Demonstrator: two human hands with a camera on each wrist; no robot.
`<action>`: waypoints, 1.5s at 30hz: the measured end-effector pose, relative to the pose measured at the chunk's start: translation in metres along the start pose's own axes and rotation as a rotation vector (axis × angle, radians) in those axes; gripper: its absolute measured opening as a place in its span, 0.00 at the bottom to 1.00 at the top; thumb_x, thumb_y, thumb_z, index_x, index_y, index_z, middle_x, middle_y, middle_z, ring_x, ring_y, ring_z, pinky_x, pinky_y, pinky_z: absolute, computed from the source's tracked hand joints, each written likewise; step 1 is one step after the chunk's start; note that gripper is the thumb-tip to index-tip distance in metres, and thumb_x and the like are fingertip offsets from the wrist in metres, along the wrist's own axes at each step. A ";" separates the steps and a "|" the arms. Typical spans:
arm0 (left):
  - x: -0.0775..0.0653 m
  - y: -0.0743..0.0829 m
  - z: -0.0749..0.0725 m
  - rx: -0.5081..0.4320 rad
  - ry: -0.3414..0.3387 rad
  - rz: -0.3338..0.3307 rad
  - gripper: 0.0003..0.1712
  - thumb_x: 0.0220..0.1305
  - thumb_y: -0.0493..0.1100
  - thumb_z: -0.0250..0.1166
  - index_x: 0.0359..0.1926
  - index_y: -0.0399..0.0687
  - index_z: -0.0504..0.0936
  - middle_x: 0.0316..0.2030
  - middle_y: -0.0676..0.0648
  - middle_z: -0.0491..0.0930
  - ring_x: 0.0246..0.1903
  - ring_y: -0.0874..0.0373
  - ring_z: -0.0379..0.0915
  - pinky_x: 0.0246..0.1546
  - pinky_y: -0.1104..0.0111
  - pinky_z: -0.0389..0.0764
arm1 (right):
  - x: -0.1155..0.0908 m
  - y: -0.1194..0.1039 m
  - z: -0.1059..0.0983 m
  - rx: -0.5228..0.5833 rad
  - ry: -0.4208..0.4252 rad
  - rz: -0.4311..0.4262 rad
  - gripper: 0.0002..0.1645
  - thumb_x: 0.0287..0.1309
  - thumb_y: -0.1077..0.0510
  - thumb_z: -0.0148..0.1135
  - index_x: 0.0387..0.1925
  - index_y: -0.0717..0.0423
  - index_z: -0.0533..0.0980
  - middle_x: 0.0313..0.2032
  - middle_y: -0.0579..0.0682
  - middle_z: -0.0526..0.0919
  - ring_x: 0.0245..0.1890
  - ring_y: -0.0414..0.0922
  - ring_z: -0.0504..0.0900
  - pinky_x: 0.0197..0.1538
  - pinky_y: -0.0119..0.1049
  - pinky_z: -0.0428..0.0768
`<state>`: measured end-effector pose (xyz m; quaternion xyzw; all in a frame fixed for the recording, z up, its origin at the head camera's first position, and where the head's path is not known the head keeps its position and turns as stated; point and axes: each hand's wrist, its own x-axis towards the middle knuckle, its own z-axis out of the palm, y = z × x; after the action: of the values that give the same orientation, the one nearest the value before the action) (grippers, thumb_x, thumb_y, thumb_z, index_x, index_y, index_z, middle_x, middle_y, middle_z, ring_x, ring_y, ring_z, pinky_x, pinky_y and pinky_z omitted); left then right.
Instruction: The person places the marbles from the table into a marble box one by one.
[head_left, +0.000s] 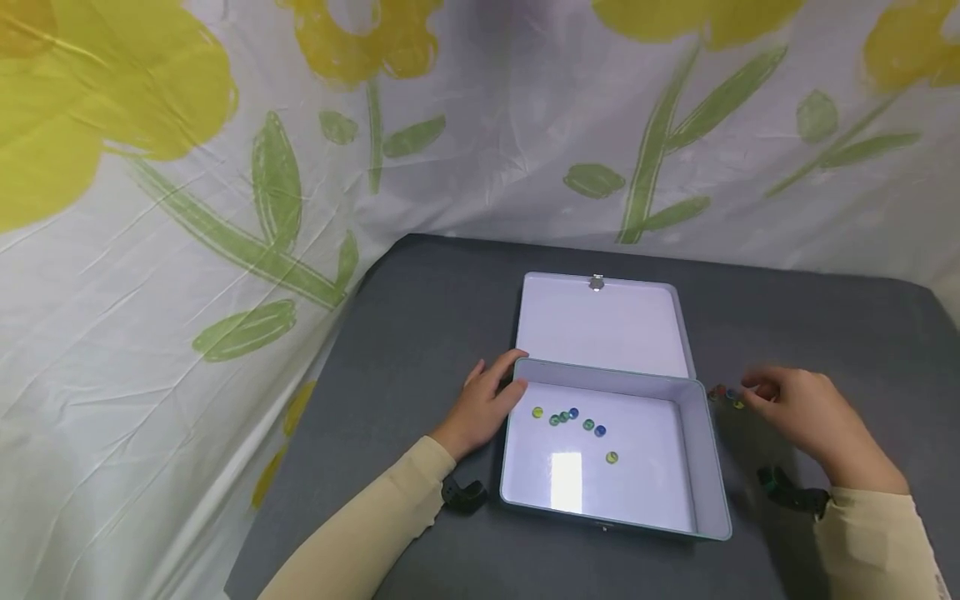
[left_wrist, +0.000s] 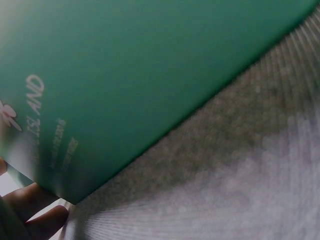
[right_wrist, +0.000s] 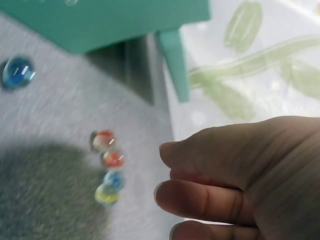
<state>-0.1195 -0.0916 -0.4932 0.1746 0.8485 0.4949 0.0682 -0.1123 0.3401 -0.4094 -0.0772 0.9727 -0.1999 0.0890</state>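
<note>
And there's the left hand (head_left: pixel 480 408), resting on the box's (head_left: pixel 652 492) far left corner, fingers nearly straight; seven marbles (head_left: pixel 588 424) inside; loose marbles (right_wrist: pixel 114 159) right of it; right hand (head_left: pixel 821 421) beside them, fingers bent, slightly parted, gripping nothing.

Box (head_left: pixel 701 467) grn outside, wht-ish inside; marbles (right_wrist: pixel 114 159) blu, grn, yel, red/wht. Worktop (head_left: pixel 427 333) dk gry. Backdrop (head_left: pixel 487 150) wht w/ yel/grn floral.

Dark grey tabletop (head_left: pixel 435 308) under the fingers (head_left: pixel 501 368), running out beyond them. Wrinkled white cloth (head_left: pixel 487 158) hangs past it, also left of the fingers: yellow flowers (head_left: pixel 412 50), green leaves (head_left: pixel 276 179). Cloth's brighter on their left, greyer straight beyond.
</note>
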 end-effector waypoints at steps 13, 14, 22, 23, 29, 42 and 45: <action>-0.002 0.001 0.000 -0.002 0.003 0.007 0.29 0.80 0.54 0.48 0.77 0.56 0.67 0.67 0.50 0.80 0.76 0.54 0.64 0.81 0.47 0.37 | 0.001 0.021 0.016 0.006 -0.033 0.046 0.17 0.69 0.55 0.67 0.46 0.68 0.85 0.37 0.63 0.89 0.38 0.62 0.87 0.38 0.61 0.83; -0.002 0.001 -0.001 0.000 0.003 0.007 0.29 0.80 0.54 0.48 0.77 0.56 0.67 0.67 0.50 0.79 0.76 0.54 0.64 0.81 0.47 0.37 | 0.002 0.021 0.017 0.008 -0.033 0.041 0.17 0.69 0.56 0.67 0.46 0.68 0.85 0.37 0.62 0.89 0.37 0.61 0.87 0.38 0.61 0.84; -0.002 0.001 -0.002 0.002 0.012 0.010 0.29 0.80 0.54 0.48 0.76 0.55 0.67 0.66 0.50 0.80 0.76 0.54 0.64 0.81 0.47 0.37 | 0.005 0.024 0.023 0.000 0.001 0.021 0.14 0.68 0.57 0.67 0.44 0.67 0.86 0.37 0.61 0.90 0.38 0.62 0.87 0.39 0.61 0.83; -0.002 0.000 -0.002 0.001 0.012 0.009 0.29 0.80 0.54 0.48 0.76 0.55 0.67 0.66 0.50 0.80 0.75 0.54 0.64 0.81 0.47 0.37 | 0.005 0.025 0.024 0.001 0.001 0.025 0.14 0.68 0.57 0.67 0.44 0.67 0.85 0.37 0.62 0.90 0.38 0.62 0.87 0.39 0.62 0.83; -0.002 0.000 -0.001 0.005 0.009 0.005 0.29 0.80 0.55 0.48 0.77 0.56 0.67 0.67 0.51 0.80 0.75 0.55 0.64 0.82 0.48 0.37 | 0.004 0.026 0.026 0.004 -0.011 0.059 0.15 0.68 0.57 0.67 0.43 0.68 0.85 0.36 0.62 0.89 0.37 0.62 0.87 0.38 0.61 0.83; -0.002 0.001 -0.001 -0.003 0.007 0.008 0.29 0.79 0.55 0.48 0.76 0.56 0.67 0.67 0.49 0.80 0.76 0.52 0.63 0.82 0.47 0.36 | 0.000 0.019 0.023 -0.017 -0.027 0.085 0.16 0.66 0.54 0.68 0.41 0.66 0.86 0.34 0.59 0.90 0.34 0.57 0.87 0.35 0.57 0.83; -0.002 0.001 -0.001 -0.006 0.008 0.008 0.29 0.79 0.55 0.48 0.76 0.56 0.67 0.67 0.49 0.79 0.76 0.52 0.62 0.81 0.46 0.36 | 0.000 0.014 0.021 -0.021 -0.017 0.075 0.15 0.66 0.54 0.68 0.40 0.66 0.86 0.34 0.59 0.90 0.33 0.56 0.87 0.34 0.56 0.83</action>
<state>-0.1176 -0.0926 -0.4917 0.1757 0.8466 0.4984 0.0635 -0.1096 0.3455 -0.4337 -0.0433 0.9762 -0.1856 0.1038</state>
